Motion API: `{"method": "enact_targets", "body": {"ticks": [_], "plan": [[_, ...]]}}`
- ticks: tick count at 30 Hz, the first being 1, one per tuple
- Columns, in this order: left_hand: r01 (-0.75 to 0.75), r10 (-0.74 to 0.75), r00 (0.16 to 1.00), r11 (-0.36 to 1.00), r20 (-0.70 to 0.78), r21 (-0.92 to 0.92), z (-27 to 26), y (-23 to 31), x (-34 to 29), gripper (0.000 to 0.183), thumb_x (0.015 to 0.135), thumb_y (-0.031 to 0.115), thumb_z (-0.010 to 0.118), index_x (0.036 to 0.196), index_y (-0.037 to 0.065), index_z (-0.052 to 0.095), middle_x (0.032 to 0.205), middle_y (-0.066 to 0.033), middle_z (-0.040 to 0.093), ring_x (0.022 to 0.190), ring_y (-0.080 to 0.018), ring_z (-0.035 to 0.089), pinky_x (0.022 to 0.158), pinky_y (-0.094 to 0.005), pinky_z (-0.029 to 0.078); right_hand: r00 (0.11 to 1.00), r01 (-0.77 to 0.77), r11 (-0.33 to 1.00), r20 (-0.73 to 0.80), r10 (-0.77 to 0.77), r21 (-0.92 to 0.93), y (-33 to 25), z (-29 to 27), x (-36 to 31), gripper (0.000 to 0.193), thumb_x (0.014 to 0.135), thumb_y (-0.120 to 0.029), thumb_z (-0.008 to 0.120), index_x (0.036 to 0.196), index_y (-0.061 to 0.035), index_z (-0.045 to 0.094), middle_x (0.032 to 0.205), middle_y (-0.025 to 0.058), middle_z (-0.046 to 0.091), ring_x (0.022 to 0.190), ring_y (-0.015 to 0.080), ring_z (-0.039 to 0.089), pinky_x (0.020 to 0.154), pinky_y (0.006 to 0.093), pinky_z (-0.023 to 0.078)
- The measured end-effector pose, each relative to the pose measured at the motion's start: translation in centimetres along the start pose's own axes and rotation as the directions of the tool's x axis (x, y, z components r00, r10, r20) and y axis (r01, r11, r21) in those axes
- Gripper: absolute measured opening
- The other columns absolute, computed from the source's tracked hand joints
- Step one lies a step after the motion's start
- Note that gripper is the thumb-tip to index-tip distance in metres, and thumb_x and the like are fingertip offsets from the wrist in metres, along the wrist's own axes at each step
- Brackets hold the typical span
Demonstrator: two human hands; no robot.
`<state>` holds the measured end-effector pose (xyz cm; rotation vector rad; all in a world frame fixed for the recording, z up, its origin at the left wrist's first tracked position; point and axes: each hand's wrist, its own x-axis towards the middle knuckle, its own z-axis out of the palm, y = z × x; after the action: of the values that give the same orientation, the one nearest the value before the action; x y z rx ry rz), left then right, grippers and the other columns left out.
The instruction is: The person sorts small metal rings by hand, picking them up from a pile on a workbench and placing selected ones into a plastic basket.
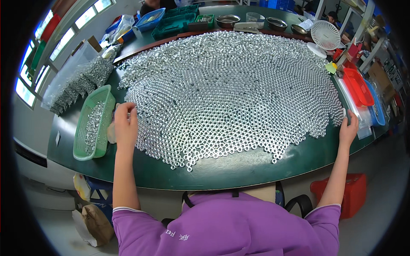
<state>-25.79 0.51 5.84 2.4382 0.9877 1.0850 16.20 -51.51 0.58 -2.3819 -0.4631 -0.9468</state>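
A broad sheet of small shiny metal rings [222,106] covers much of the green table [239,170]. Most stand on end in tight rows, while those along the far side lie in a jumbled heap. At the sheet's left edge, between it and a green basket [103,123], is my left hand [125,121], its fingers bent inward; whatever they hold, if anything, is hidden. My right hand [350,126] rests by the sheet's right edge, fingers apart. A small pale thing shows at its fingertips, too small to name. Similar metal pieces lie inside the basket.
Clear plastic bags of metal parts [81,83] stand beyond the basket. Trays, bowls and a green crate [175,24] line the back. At right are a white fan [325,35], a red tray [358,87] and a blue tray [376,106]. Other people are partly visible at the back.
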Motion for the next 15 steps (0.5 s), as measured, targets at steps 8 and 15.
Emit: {"method": "enact_targets", "body": {"ticks": [8, 15], "plan": [[0.378, -0.38, 0.925, 0.924, 0.03, 0.057, -8.0, -4.9, -9.8, 0.017, 0.083, 0.002, 0.055, 0.099, 0.001, 0.058, 0.089, -0.008, 0.059, 0.079, -0.0155, 0.056, 0.072, -0.0267, 0.046, 0.961, -0.059, 0.957, 0.245, 0.133, -0.285, 15.4, 1.1, 2.9, 0.039, 0.091, -0.026, 0.043, 0.121, -0.0027, 0.053, 0.119, 0.0179, 0.055, 0.111, 0.0322, 0.051, 0.096, 0.0368, 0.038], [0.307, -0.311, 0.946, 0.95, 0.089, 0.059, -6.1, -4.9, -9.1, 0.022, 0.076, 0.003, 0.064, 0.098, 0.001, 0.06, 0.091, -0.0057, 0.057, 0.074, -0.0135, 0.054, 0.068, -0.0261, 0.046, 0.936, -0.135, 0.98, 0.306, 0.175, -0.146, 11.0, 2.4, 1.7, 0.042, 0.091, -0.032, 0.047, 0.117, -0.0007, 0.055, 0.114, 0.0181, 0.057, 0.107, 0.0301, 0.054, 0.092, 0.0342, 0.04]]}}
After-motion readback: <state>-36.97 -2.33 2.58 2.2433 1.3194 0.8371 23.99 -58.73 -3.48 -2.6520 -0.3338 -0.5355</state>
